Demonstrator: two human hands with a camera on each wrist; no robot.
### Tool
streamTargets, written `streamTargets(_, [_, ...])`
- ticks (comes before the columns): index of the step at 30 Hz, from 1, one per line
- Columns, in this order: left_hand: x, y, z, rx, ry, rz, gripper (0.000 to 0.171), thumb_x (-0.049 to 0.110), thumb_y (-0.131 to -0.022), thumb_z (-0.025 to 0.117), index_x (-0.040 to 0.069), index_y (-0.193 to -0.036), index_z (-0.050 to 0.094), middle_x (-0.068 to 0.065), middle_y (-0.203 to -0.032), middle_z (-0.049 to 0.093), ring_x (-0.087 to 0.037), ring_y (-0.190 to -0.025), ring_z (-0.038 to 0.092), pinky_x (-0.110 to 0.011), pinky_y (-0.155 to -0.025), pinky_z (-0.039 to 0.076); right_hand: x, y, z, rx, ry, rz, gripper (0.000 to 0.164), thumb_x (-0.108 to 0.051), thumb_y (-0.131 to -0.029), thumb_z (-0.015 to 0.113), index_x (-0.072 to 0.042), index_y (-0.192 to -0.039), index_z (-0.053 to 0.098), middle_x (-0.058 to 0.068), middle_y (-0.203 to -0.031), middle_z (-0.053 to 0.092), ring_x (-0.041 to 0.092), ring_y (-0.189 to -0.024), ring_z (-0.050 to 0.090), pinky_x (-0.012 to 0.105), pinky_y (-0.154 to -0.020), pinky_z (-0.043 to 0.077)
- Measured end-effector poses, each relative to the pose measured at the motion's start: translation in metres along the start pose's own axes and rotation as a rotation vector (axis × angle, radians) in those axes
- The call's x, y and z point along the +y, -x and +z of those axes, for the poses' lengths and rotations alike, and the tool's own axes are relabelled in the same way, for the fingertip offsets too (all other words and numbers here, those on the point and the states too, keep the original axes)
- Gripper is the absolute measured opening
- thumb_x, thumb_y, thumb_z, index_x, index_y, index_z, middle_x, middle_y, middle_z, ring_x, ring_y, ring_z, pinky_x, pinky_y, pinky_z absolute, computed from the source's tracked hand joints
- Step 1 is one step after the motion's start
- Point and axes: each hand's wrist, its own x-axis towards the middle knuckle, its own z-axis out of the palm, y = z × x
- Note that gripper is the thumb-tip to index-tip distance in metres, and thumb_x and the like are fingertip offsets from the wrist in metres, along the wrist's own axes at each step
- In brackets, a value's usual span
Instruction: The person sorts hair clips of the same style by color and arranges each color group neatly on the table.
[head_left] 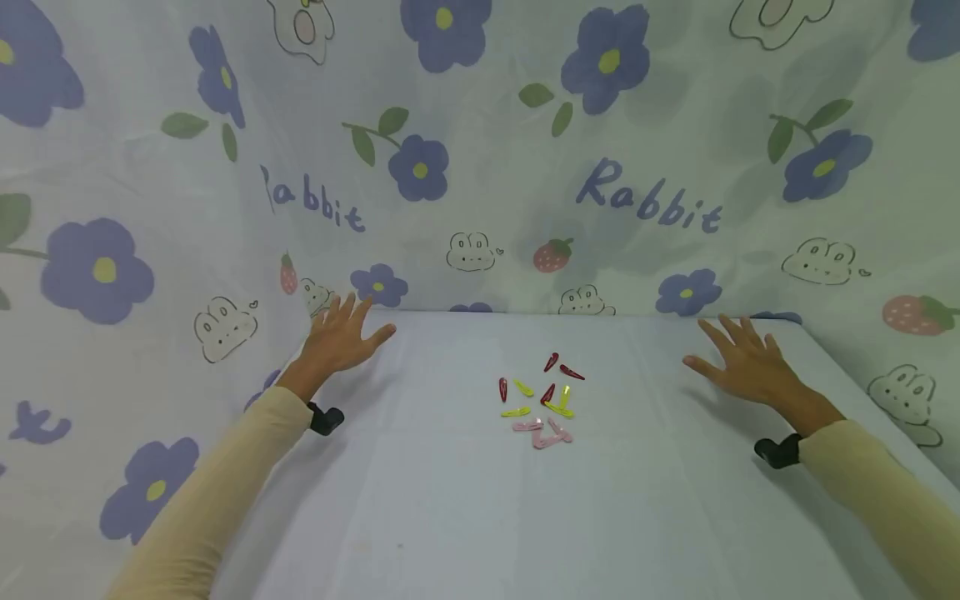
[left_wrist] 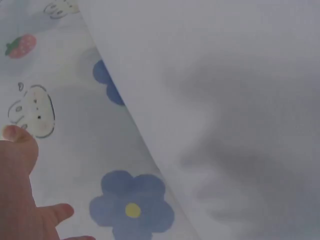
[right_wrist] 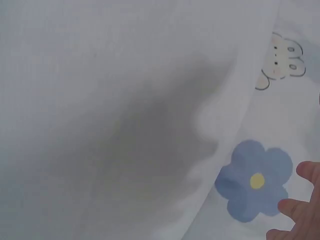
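Several small snap hair clips lie in a loose group mid-table: dark red clips [head_left: 503,389], yellow clips [head_left: 516,412] and, nearest the viewer, pink clips [head_left: 552,440]. To the left of them my left hand [head_left: 337,340] hovers over the table's left edge, fingers spread and holding nothing. On the other side my right hand [head_left: 746,367] is held above the table's right part, its fingers also spread with nothing in them. Both hands are well apart from the clips. The wrist views show only fingertips, cloth and the hands' shadows.
A white cloth covers the table [head_left: 435,500]. Behind and beside it hangs a curtain [head_left: 495,108] printed with blue flowers, rabbits and strawberries. Each wrist carries a black strap-on device, on the left a dark mount [head_left: 327,419] and on the right another mount [head_left: 778,451].
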Motion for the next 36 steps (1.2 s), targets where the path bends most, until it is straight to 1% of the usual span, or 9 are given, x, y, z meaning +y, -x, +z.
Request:
streamTargets(3, [0.009, -0.002, 0.004, 0.002, -0.008, 0.021, 0.103, 0.084, -0.089, 0.024, 0.013, -0.161, 0.011, -0.023, -0.167, -0.001, -0.047, -0.152, -0.006, -0.070, -0.116, -0.001, -0.006, -0.001, 0.001, 0.007, 0.002, -0.007, 0.091, -0.068, -0.097, 0.042, -0.011, -0.160, 0.011, 0.036, -0.159, 0.011, 0.064, -0.142, 0.004, 0.082, -0.103, 0.007])
streamTargets(8, [0.022, -0.001, 0.007, 0.022, 0.001, 0.063, 0.096, 0.080, -0.092, 0.031, 0.015, -0.161, 0.016, -0.022, -0.166, 0.010, -0.048, -0.152, 0.003, -0.072, -0.114, 0.012, -0.016, -0.001, 0.001, 0.029, 0.021, -0.017, 0.091, -0.068, -0.096, 0.044, -0.009, -0.160, 0.015, 0.036, -0.158, 0.015, 0.064, -0.142, 0.009, 0.081, -0.105, 0.010])
streamTargets(12, [0.032, 0.002, 0.008, 0.018, 0.061, 0.097, 0.087, 0.065, -0.097, 0.046, 0.015, -0.161, 0.016, -0.020, -0.165, 0.018, -0.046, -0.152, 0.013, -0.069, -0.115, 0.020, -0.026, -0.001, -0.001, 0.065, 0.039, -0.043, 0.089, -0.066, -0.096, 0.047, -0.007, -0.158, 0.022, 0.036, -0.157, 0.020, 0.064, -0.141, 0.016, 0.081, -0.105, 0.014])
streamTargets(15, [0.037, 0.003, 0.010, -0.002, 0.113, 0.107, 0.082, 0.053, -0.099, 0.053, 0.014, -0.161, 0.017, -0.018, -0.165, 0.023, -0.043, -0.151, 0.020, -0.065, -0.116, 0.023, -0.034, -0.002, -0.002, 0.077, 0.044, -0.066, 0.087, -0.064, -0.096, 0.049, -0.006, -0.156, 0.025, 0.036, -0.156, 0.022, 0.063, -0.140, 0.018, 0.081, -0.105, 0.017])
streamTargets(17, [0.041, 0.003, 0.012, -0.010, 0.140, 0.111, 0.078, 0.048, -0.100, 0.055, 0.012, -0.160, 0.021, -0.017, -0.164, 0.026, -0.043, -0.149, 0.024, -0.063, -0.116, 0.025, -0.039, -0.003, -0.003, 0.082, 0.041, -0.077, 0.087, -0.063, -0.096, 0.051, -0.006, -0.156, 0.027, 0.035, -0.156, 0.024, 0.062, -0.141, 0.019, 0.080, -0.105, 0.018])
streamTargets(21, [0.051, 0.004, 0.012, -0.017, 0.178, 0.115, 0.070, 0.044, -0.100, 0.056, 0.009, -0.156, 0.032, -0.018, -0.160, 0.034, -0.043, -0.146, 0.030, -0.061, -0.116, 0.028, -0.051, -0.007, -0.002, 0.115, 0.029, -0.103, 0.084, -0.061, -0.095, 0.054, -0.005, -0.154, 0.032, 0.033, -0.157, 0.026, 0.061, -0.141, 0.022, 0.077, -0.107, 0.022])
streamTargets(26, [0.071, 0.001, 0.014, -0.034, 0.218, 0.118, 0.066, 0.044, -0.100, 0.057, 0.010, -0.153, 0.038, -0.018, -0.157, 0.039, -0.042, -0.145, 0.032, -0.062, -0.114, 0.031, -0.064, -0.014, -0.001, 0.138, -0.012, -0.139, 0.083, -0.059, -0.095, 0.057, -0.007, -0.154, 0.034, 0.030, -0.157, 0.028, 0.057, -0.142, 0.025, 0.076, -0.106, 0.025])
streamTargets(30, [0.084, -0.001, 0.018, -0.035, 0.233, 0.145, 0.063, 0.043, -0.099, 0.059, 0.011, -0.151, 0.042, -0.017, -0.154, 0.043, -0.040, -0.143, 0.037, -0.061, -0.113, 0.034, -0.081, -0.019, 0.001, 0.130, -0.041, -0.150, 0.083, -0.060, -0.094, 0.058, -0.007, -0.154, 0.034, 0.029, -0.157, 0.030, 0.054, -0.143, 0.028, 0.075, -0.106, 0.027])
streamTargets(36, [0.099, 0.001, 0.029, -0.030, 0.251, 0.184, 0.056, 0.041, -0.098, 0.061, 0.011, -0.144, 0.051, -0.017, -0.141, 0.055, -0.038, -0.131, 0.047, -0.057, -0.106, 0.043, -0.104, -0.024, 0.010, 0.130, -0.063, -0.158, 0.079, -0.057, -0.093, 0.062, -0.009, -0.152, 0.039, 0.026, -0.156, 0.034, 0.050, -0.142, 0.032, 0.075, -0.106, 0.028])
